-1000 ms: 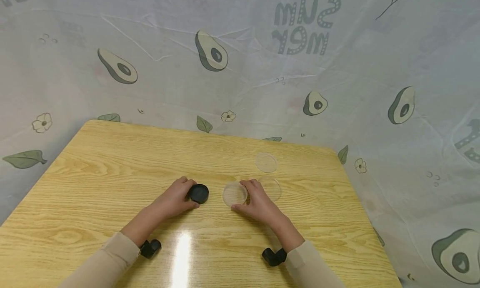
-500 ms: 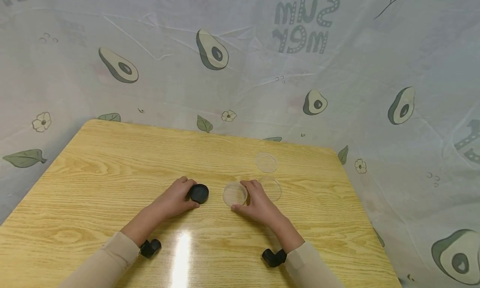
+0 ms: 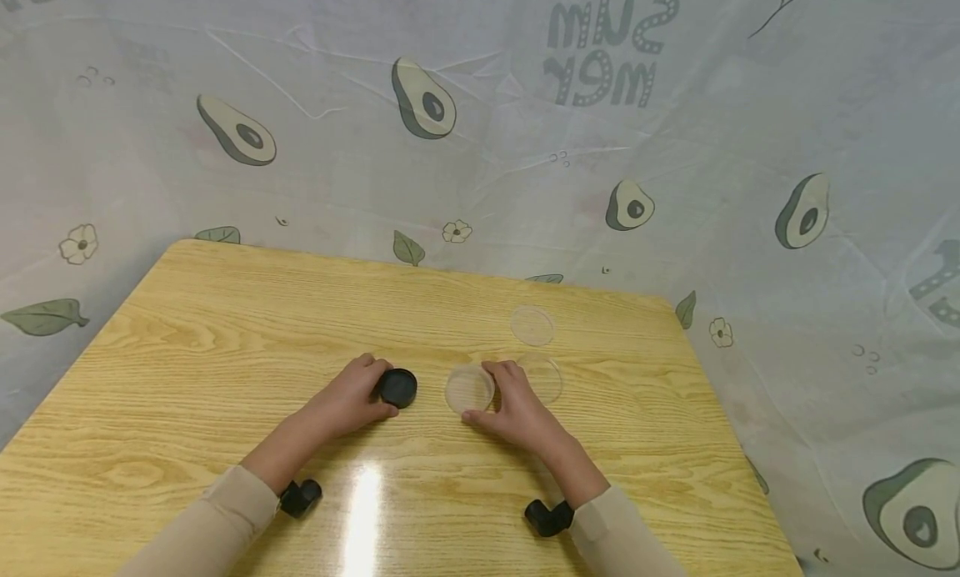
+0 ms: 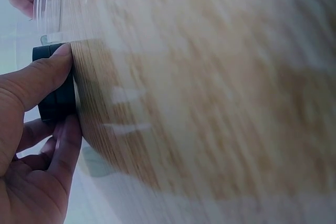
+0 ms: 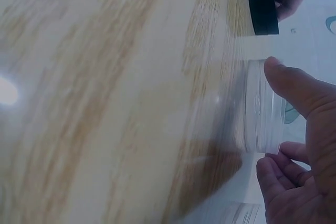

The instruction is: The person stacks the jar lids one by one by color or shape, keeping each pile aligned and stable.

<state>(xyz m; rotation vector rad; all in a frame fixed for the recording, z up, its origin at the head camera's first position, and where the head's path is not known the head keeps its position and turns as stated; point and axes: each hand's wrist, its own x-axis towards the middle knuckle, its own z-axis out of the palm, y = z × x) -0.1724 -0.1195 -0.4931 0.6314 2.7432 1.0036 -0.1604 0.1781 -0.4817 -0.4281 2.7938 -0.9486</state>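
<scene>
In the head view my left hand (image 3: 358, 398) grips a small black round dish-like piece (image 3: 399, 388) with a raised rim. The left wrist view has the thumb on one side of this black piece (image 4: 59, 98) and fingers on the other, low over the wood. To the right, my right hand (image 3: 517, 407) holds a clear round petri dish (image 3: 467, 390) between thumb and fingers. Seen from the right wrist, the clear dish (image 5: 260, 111) shows layered rims and stands flat at the table surface. A short gap separates the black piece from the dish.
Just right of the right hand lies a clear round rimmed piece (image 3: 546, 380). Behind it is a thin clear disc (image 3: 532, 326). The wooden table (image 3: 262, 310) ends at the back against a printed cloth (image 3: 510, 210).
</scene>
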